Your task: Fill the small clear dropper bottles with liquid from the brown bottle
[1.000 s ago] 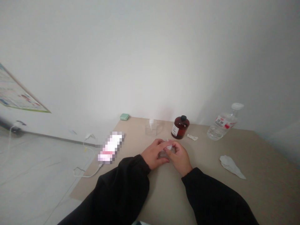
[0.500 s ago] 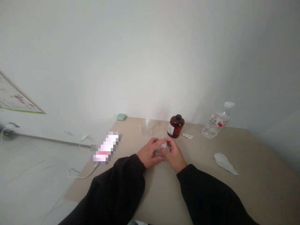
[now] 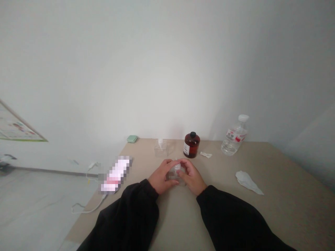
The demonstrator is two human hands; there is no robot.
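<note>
Between my two hands, on the table, is a small clear container with a pale narrow top; fingers cover much of it. My left hand curls round its left side, with the thumb low along the near side. From the right, my right hand grips it, its thumb on the front near the top. The fingertips of both hands come close together behind the container. Just beyond them stands an amber bottle with a black cap and white label. A clear square container with a white top part stands behind my left hand.
A crumpled white scrap lies beside the amber bottle. A water bottle stands back right, a white tissue nearer. At left are a blurred-out phone with a white cable and a green case. The wall backs the table.
The whole view has shifted slightly, so most things on the table appear a little lower and further left. Both hands keep their hold on the clear container, with little visible change in grip.
</note>
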